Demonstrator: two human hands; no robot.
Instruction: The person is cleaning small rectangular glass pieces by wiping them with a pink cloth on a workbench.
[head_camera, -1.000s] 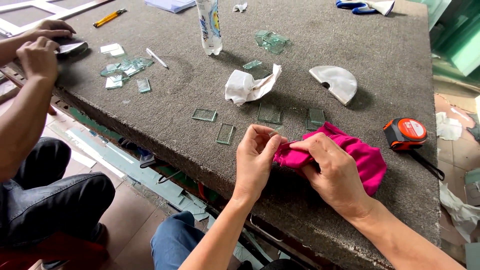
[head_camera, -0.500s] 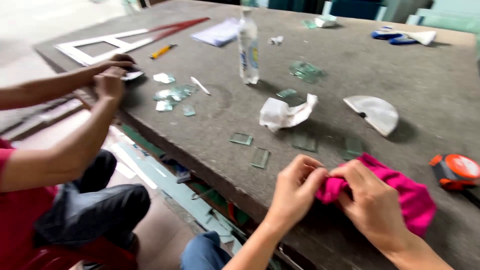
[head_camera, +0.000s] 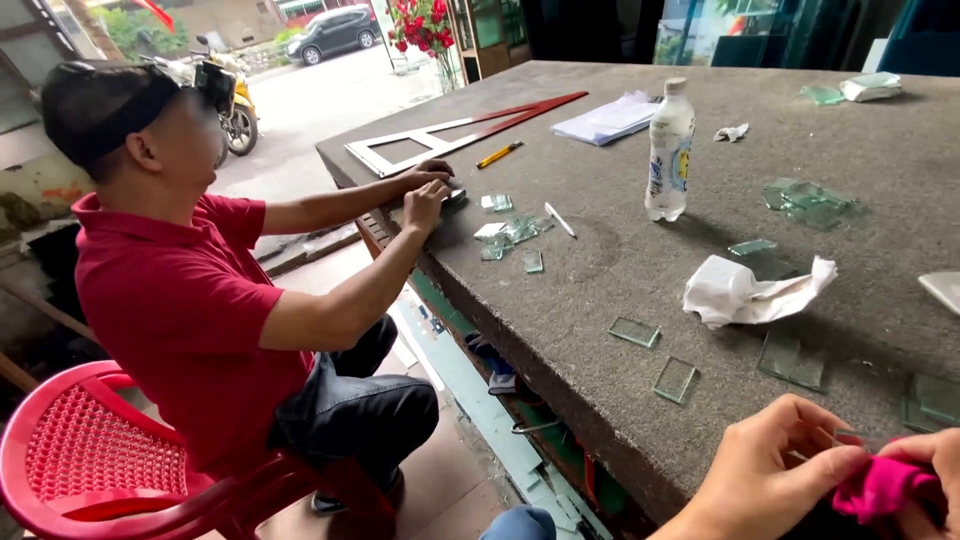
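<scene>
Pink cloth (head_camera: 885, 487) pinched between both hands' fingers (head_camera: 800, 440); glass squares (head_camera: 675, 379), crumpled paper (head_camera: 745, 292) nearby.

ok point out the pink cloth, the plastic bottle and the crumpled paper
pink cloth (head_camera: 885, 487), head view, on the bunched fold between the hands
plastic bottle (head_camera: 669, 150), head view, on its label
crumpled paper (head_camera: 740, 292), head view, on its middle
</scene>
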